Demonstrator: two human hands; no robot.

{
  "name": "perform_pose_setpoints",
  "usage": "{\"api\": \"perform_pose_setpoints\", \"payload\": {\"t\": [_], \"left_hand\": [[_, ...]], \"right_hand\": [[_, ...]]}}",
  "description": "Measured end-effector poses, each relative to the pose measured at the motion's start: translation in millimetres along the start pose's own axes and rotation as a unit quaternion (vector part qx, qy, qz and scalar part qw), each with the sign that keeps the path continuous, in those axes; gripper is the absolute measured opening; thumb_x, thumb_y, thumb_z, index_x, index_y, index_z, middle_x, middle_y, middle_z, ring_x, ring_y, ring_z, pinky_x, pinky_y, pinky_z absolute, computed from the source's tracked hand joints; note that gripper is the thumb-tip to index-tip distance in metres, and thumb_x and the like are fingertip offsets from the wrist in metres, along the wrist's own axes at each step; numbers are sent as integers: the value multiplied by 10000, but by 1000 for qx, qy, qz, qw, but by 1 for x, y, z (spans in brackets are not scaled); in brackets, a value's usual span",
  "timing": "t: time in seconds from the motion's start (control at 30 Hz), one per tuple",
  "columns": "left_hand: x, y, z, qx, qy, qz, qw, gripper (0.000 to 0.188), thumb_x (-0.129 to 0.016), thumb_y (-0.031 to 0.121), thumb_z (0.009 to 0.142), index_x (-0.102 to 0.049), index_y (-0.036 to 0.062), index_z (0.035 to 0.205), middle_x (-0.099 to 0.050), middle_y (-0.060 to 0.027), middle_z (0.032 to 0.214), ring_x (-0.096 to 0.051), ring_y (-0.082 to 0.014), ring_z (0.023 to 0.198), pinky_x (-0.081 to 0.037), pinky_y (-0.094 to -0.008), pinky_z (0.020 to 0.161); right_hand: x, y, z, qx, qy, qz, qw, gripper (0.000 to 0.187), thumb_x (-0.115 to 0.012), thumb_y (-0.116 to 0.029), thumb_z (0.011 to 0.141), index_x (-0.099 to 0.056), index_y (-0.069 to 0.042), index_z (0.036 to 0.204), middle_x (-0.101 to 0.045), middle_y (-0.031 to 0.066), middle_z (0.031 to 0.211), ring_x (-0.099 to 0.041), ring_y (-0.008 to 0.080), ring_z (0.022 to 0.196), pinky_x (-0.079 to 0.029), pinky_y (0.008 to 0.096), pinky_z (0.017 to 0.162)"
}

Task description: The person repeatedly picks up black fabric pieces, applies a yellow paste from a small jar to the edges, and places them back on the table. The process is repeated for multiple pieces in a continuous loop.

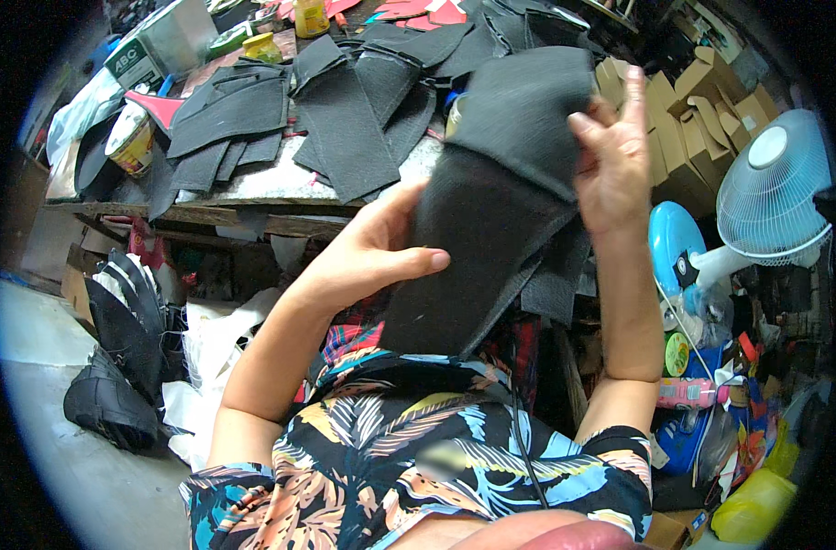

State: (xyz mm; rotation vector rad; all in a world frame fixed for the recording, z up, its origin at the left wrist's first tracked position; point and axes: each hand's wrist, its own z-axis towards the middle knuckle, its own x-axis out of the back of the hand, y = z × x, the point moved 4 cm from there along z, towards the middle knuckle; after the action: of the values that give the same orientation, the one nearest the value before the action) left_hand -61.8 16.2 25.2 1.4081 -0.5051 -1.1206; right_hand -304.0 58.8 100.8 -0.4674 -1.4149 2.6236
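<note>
Across my lap and up to the table edge lies a long black panel of soft, fabric-like sheet. My left hand grips its left edge, thumb flat on top and the other fingers hidden beneath. A second black piece with a curved edge overlaps the panel's far end, slightly blurred. At its right edge is my right hand, with the thumb against the edge, one finger pointing up and others partly hidden. More black pieces hang below on the right.
Piles of cut black pieces cover the worktable, with a tub and a yellow jar. A blue-and-white fan and cardboard pieces stand right. Stacked black pieces lie at left.
</note>
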Motion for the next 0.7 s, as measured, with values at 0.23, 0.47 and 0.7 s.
{"api": "perform_pose_setpoints", "payload": {"t": [0.23,0.47,0.7], "left_hand": [[10,-7,2,21,-21,37,999,610,-650,43,944,-384,62,1493,-647,-145,1245,-685,-119,853,-571,-236,662],[43,-6,-18,24,86,228,970,409,-599,19,956,-552,46,1361,-698,-82,1185,-671,-92,827,-569,-232,680],[57,-12,3,-212,166,679,683,429,-716,141,837,-612,49,1243,-532,-219,1401,-444,-419,1354,-386,-485,1126]], "right_hand": [[130,8,73,49,112,-87,989,1064,-693,39,863,35,-158,1613,-568,190,1297,-652,260,1046,-573,377,896],[177,53,78,51,116,-594,795,793,-790,-183,838,-392,-127,1522,-523,213,1386,-561,351,1231,-471,456,1013],[5,29,69,190,-272,-657,677,328,-584,-381,986,-726,-167,1190,-666,85,1043,-588,276,1062,-499,398,916]]}}
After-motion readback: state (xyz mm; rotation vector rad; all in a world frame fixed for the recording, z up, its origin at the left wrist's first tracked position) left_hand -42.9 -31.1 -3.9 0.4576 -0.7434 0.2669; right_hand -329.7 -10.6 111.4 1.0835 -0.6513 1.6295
